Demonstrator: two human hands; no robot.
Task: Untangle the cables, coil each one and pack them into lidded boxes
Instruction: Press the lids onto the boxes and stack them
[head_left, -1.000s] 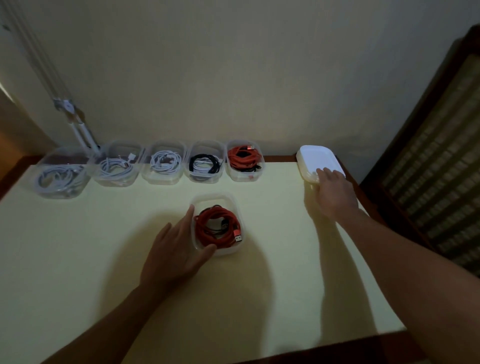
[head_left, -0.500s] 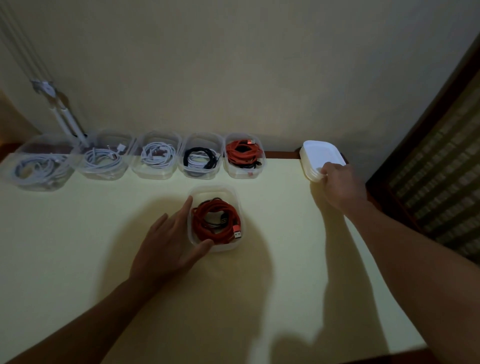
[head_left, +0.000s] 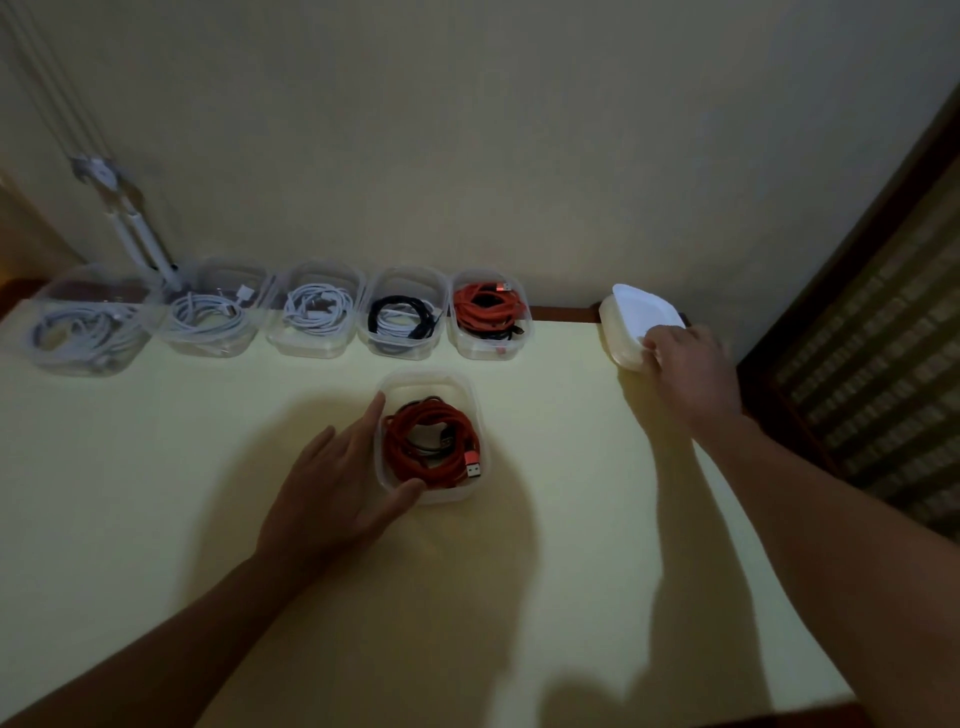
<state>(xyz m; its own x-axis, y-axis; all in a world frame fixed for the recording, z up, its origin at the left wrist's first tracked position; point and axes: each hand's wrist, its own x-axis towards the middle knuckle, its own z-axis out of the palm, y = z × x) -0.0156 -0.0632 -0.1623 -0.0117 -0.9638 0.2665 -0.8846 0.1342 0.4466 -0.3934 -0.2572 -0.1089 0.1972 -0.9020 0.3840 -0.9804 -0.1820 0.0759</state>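
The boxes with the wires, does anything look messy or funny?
Nothing is spilled or broken. The clear plastic box with the red coiled cable sits apart from the row of five clear plastic boxes along the wall, with no lid, beside the left hand. The right hand touches the white lid stack.

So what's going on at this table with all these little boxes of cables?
A person is packing coiled cables into small clear boxes. The left hand steadies an open box holding a coiled red cable in the middle of the table. The right hand reaches to the far right corner and rests on a stack of white lids. Five more filled boxes stand in a row along the wall, none of them lidded yet.
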